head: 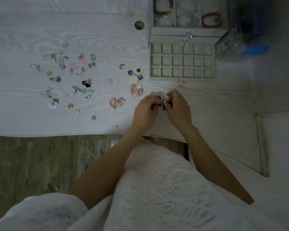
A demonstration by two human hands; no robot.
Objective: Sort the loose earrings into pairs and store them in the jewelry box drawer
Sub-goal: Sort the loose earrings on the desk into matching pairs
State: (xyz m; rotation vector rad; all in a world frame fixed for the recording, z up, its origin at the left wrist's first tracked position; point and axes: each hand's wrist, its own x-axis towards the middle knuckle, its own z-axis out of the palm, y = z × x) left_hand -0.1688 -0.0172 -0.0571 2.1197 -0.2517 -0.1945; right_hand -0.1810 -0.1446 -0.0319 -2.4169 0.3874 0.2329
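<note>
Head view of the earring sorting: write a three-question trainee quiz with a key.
1. True or false: every square compartment of the grey divided jewelry box drawer that shows is empty.
2. Which earrings lie nearer the drawer? A: the white flower earrings with red and blue centres. B: the pink outlined flower earrings.
3. Fill in: the left hand and right hand together hold small ____-coloured earring pieces above the white wood-grain table.

Key
1. True: no earring shows in any compartment.
2. A: they lie just left of the drawer, while the pink outlined ones are further left in the scatter.
3. Black or dark; their exact shape is too small to tell.
</note>
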